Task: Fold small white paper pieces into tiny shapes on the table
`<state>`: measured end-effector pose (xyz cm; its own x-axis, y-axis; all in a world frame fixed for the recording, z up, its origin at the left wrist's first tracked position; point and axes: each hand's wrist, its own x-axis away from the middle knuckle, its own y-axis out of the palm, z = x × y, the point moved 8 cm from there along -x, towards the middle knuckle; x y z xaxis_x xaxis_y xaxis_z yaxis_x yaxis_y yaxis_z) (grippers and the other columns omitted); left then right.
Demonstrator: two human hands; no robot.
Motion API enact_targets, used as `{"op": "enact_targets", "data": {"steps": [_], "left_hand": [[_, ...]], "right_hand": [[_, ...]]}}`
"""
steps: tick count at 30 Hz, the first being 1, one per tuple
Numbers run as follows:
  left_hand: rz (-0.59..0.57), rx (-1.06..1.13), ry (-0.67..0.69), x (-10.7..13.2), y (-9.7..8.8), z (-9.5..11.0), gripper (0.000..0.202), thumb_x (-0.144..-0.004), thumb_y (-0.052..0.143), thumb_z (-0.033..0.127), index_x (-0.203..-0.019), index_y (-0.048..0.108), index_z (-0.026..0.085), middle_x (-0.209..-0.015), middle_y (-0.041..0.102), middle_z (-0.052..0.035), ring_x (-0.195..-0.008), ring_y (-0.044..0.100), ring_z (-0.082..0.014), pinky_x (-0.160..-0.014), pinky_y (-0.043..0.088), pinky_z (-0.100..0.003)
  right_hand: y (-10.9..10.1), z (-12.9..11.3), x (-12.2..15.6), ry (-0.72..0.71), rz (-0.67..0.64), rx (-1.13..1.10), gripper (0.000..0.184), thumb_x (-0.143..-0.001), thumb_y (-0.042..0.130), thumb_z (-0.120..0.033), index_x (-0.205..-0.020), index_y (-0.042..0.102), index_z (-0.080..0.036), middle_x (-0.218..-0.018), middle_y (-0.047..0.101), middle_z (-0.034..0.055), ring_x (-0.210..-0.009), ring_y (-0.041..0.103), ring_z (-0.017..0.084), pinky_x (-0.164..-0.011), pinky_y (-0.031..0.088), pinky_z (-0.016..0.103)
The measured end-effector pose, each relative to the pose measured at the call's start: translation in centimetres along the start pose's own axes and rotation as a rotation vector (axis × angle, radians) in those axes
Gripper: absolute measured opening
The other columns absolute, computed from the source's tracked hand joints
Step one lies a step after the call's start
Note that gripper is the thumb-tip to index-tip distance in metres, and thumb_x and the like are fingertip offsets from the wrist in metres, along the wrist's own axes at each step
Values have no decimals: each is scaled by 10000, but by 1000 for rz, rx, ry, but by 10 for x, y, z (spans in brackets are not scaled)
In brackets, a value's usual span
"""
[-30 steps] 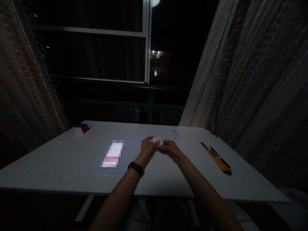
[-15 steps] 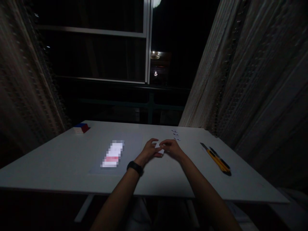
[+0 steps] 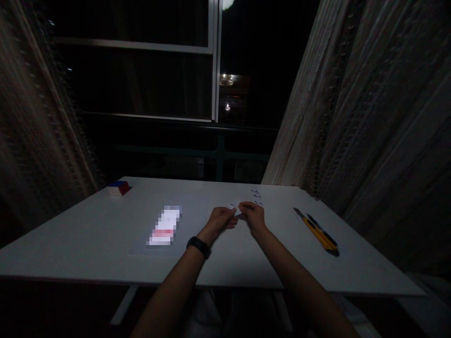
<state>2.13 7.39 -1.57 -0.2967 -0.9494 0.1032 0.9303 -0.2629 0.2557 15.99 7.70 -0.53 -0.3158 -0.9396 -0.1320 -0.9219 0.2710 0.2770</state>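
Note:
Over the middle of the white table, my left hand (image 3: pixel 221 218) and my right hand (image 3: pixel 252 214) pinch a small piece of white paper (image 3: pixel 237 210) between them. A dark mark shows on the paper near the left thumb; its details are too small to read. A black band (image 3: pixel 198 245) circles my left wrist. Just beyond my right hand lie several small paper pieces with dark marks (image 3: pixel 257 196), set in a short column.
A lit phone (image 3: pixel 165 225), its screen blurred out, rests on a pale sheet (image 3: pixel 137 249) at the left. To the right lie a yellow utility knife (image 3: pixel 320 234) and a dark pen (image 3: pixel 322 228). A coloured cube (image 3: pixel 119 188) sits at the far left corner. Curtains (image 3: pixel 299 117) flank the table (image 3: pixel 105 230).
My fingers have shifted their hold on the small paper, which is now tilted up with a dark mark showing. My right hand's fingers have come closer together.

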Motion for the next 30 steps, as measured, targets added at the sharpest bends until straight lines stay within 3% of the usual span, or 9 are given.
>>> {"op": "enact_targets", "data": {"steps": [5,10,14,17,22,26,30], "left_hand": [[96,67,98,1,-5,8,255,-698,691,310,-773,568,100,-632,648,-86,-548,642,-173,-512,535,-288],[201,46,161,-1,-16,16,203,-703,664,282,-689,582,97,-543,616,-58,-448,581,-131,-442,469,-228],[291,-127,288,1,-25,28,193,-707,628,284,-629,601,109,-454,557,-19,-372,490,-99,-389,367,-200],[336,-330,374,3,-27,36,195,-748,552,277,-685,636,113,-452,547,-6,-393,487,-105,-418,354,-208],[309,-571,415,3,-23,40,267,-790,452,274,-739,657,110,-510,576,-16,-458,509,-115,-479,362,-221],[260,-613,425,3,-18,40,279,-788,450,298,-730,656,119,-525,582,-17,-483,514,-118,-497,366,-221],[253,-620,449,3,-17,40,316,-772,478,382,-677,649,133,-510,574,-12,-509,531,-127,-513,371,-223]], "right_hand": [[12,1,5,148,-140,-54,207,-515,722,-213,-712,679,-166,-633,632,19,-549,634,178,-556,545,326],[18,0,5,171,-259,13,223,-532,697,-215,-751,704,-176,-603,615,-1,-523,603,132,-499,520,258],[25,0,7,128,-357,78,276,-527,701,-223,-799,713,-175,-625,626,4,-513,576,118,-482,508,252],[27,-1,9,134,-394,116,310,-513,713,-221,-818,714,-168,-643,634,11,-518,571,118,-496,503,257],[28,-6,12,131,-429,114,386,-498,732,-218,-881,710,-179,-629,622,-3,-528,563,114,-522,486,256],[31,-5,15,127,-472,142,408,-486,756,-241,-884,713,-162,-489,558,-33,-465,517,95,-516,458,257],[33,2,15,142,-491,164,360,-476,788,-275,-806,724,-147,-542,611,1,-485,530,102,-533,443,273]]}}
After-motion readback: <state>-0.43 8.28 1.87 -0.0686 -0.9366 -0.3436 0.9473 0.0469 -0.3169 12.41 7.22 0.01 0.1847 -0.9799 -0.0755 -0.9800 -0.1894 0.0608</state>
